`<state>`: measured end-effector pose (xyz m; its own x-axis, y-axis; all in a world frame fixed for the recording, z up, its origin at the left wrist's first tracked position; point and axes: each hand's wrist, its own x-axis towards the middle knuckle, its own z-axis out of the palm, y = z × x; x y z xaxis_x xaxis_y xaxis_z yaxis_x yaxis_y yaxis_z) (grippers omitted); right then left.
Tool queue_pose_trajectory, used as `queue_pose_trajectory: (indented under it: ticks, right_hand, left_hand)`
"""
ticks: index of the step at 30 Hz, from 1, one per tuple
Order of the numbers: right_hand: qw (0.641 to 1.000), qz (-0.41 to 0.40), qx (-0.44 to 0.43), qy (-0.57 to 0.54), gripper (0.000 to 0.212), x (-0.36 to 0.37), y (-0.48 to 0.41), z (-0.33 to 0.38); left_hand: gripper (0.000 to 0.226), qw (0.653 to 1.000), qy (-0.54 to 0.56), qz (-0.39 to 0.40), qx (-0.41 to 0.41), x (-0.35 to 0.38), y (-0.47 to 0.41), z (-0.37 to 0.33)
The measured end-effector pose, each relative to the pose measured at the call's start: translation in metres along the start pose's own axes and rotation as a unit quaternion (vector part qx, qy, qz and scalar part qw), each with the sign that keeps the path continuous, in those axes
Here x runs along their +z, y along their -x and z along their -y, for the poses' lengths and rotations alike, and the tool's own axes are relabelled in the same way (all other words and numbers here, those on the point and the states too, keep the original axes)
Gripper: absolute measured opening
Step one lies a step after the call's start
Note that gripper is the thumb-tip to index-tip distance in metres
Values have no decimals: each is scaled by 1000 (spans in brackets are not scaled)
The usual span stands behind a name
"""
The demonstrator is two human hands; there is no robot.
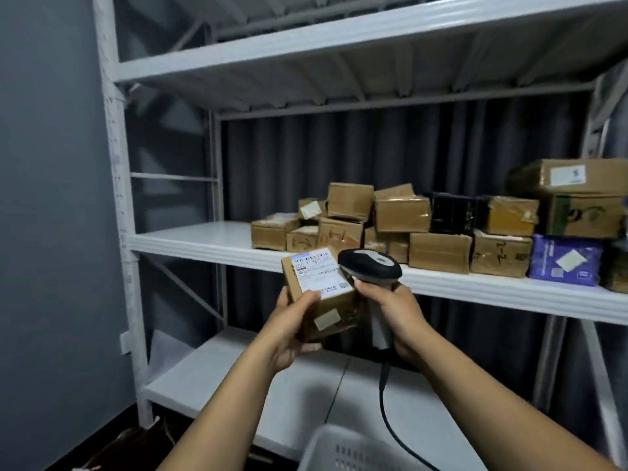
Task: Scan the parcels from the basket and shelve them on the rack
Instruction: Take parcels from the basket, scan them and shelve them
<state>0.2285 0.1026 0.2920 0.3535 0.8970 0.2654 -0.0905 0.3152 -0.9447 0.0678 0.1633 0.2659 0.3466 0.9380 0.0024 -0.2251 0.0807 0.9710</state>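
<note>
My left hand (292,321) grips a small brown cardboard parcel (326,300) with a white barcode label on top, held up in front of the rack's middle shelf (190,239). Right beside it, my right hand (394,311) is closed around the handle of a black and grey barcode scanner (370,265). The scanner's head points at the label and almost touches the parcel. Its black cable hangs down toward the white basket (339,447) at the bottom edge. The basket's inside is hidden.
Several brown cardboard parcels (438,251), a black box (453,214) and a purple packet (564,260) are stacked on the right half of the middle shelf. The white metal rack (117,185) stands against a grey wall and dark curtain. A lower shelf (217,372) lies below my hands.
</note>
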Motion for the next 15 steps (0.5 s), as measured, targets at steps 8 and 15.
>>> queue_pose_trajectory:
  ticks: [8,15]
  right_hand:
    - [992,50,-16,115,21,38,-88,33]
    - [981,45,-43,184,16,47,-167,62]
  left_hand:
    - [45,986,12,-137,99,-35,-77,-71]
    - [55,959,-33,-232,161,-61,-170,-138]
